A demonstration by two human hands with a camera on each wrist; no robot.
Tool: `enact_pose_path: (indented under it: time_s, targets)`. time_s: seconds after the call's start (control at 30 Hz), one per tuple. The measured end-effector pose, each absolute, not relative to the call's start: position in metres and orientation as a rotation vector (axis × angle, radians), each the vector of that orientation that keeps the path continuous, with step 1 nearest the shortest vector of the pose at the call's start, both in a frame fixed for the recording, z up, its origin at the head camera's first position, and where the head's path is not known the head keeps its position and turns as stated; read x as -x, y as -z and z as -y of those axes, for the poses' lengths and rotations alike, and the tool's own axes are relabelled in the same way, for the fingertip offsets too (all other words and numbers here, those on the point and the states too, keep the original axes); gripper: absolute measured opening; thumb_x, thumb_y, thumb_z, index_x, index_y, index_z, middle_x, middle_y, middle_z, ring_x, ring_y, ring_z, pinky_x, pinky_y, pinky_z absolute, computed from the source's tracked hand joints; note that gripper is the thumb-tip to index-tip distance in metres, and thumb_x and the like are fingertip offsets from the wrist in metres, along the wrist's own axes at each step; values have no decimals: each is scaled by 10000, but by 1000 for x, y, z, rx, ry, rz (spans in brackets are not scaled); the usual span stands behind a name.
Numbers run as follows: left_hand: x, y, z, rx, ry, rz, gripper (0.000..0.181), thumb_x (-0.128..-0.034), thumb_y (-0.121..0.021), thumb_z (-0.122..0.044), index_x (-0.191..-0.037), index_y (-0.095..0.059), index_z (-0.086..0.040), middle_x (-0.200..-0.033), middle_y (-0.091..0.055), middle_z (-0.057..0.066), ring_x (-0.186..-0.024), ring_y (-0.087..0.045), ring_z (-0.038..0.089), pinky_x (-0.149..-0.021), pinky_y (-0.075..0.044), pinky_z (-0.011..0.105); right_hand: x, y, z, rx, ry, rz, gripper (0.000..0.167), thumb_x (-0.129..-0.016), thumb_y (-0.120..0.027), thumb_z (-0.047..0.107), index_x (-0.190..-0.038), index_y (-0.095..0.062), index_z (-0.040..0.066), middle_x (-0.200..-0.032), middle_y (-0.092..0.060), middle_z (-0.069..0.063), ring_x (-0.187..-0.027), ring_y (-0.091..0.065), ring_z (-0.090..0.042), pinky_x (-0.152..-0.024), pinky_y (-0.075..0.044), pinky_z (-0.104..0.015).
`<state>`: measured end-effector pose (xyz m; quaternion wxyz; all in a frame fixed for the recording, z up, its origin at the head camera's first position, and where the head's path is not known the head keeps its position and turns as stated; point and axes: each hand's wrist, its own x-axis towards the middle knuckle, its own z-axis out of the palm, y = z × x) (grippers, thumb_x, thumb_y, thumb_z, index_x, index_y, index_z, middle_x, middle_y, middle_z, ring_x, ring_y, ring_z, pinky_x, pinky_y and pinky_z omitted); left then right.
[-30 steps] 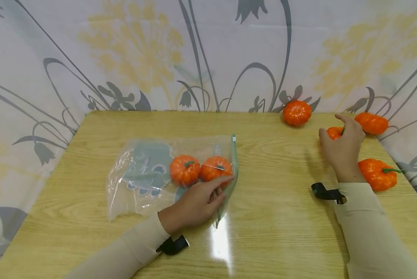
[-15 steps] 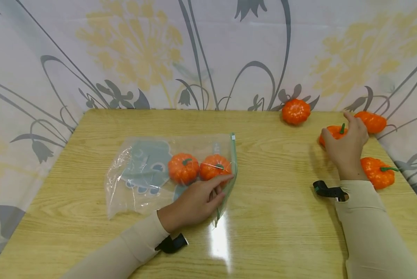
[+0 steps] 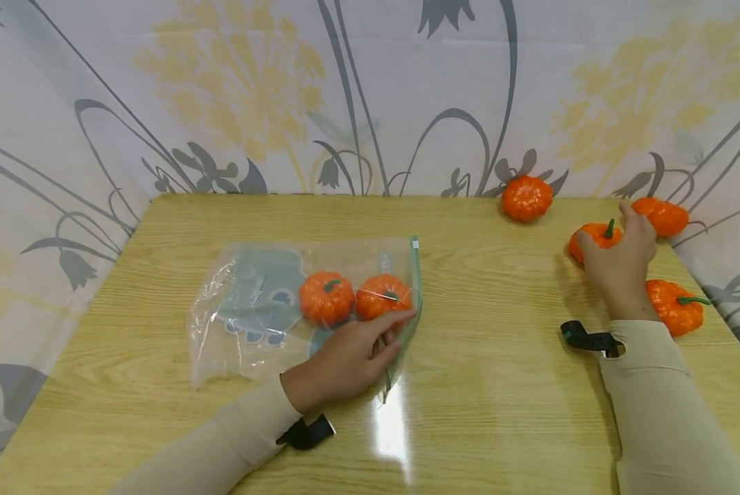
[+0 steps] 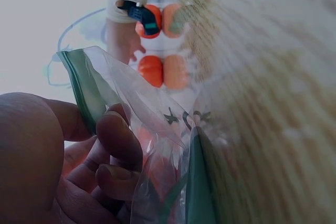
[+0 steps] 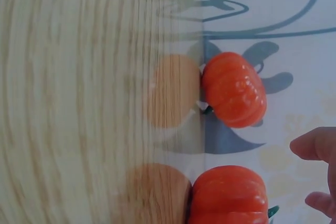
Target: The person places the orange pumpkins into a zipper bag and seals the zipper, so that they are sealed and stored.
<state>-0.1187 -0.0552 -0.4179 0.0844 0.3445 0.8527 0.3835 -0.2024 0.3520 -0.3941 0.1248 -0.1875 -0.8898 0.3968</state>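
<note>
A clear zip bag [image 3: 252, 364] with a green zip strip lies flat on the table, two small orange pumpkins, a left one [image 3: 326, 299] and a right one [image 3: 383, 297], inside it. My left hand [image 3: 351, 357] pinches the bag's mouth edge between thumb and fingers; the left wrist view shows the green strip [image 4: 84, 87] raised there, with the mouth parted. At the right, my right hand [image 3: 623, 265] hovers by a pumpkin with an upright green stem [image 3: 597, 237], thumb and fingers spread. In the right wrist view, its fingertips [image 5: 312, 144] are apart from that pumpkin [image 5: 228, 195].
Other pumpkins sit around the right hand: one at the back edge [image 3: 527, 199], one at the back right corner [image 3: 662, 216] and one beside the right wrist [image 3: 675, 308]. A flower-patterned cloth [image 3: 394, 89] stands behind the wooden table [image 3: 487, 412].
My right hand has shifted slightly right, uncovering more of the stemmed pumpkin and its stem. My left hand and the bag stay where they were.
</note>
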Motion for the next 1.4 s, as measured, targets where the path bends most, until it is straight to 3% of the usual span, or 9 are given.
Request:
enact_pose_path:
  time_s: [0.67,0.97,1.1,1.4]
  targets:
    - [119,417,55,-1028,-1144,-2546,474,-1026,-547,-169,-1492,-464,-139,-924,-630,-61,-691,-527,10,-624,-486,180,207,399,-358,566,-1157,2652,849,-965,-531,356,-1620,-39,135,-1649,-7,-233,-1512,-24,-456,-1226,-130,-587]
    - [118,417,55,-1034,-1143,-2532,480,-1021,-555,-155,-1491,-463,-129,-933,-636,-45,-698,-526,10,-635,-487,180,206,403,-364,571,-1136,2725,872,-982,-506,354,-1593,5,0,-1652,-20,-249,-1524,-55,-446,-1240,-111,-552]
    - [118,417,55,-1035,-1146,-2540,480,-1018,-558,-154,-1488,-466,-130,-928,-629,-54,-697,-527,17,-635,-487,183,208,404,-364,534,-1135,2727,857,-986,-508,347,-1578,-31,-49,-1643,-32,-276,-1519,-80,-450,-1239,-120,-546]
    - [118,420,54,-1010,-1132,-2530,486,-1021,-555,-158,-1497,-460,-165,-922,-614,-76,-709,-531,20,-641,-491,183,208,408,-362,491,-1083,2764,779,-981,-543,329,-1544,-204,-90,-1568,-240,-345,-1422,-264,-517,-1186,-226,-608]
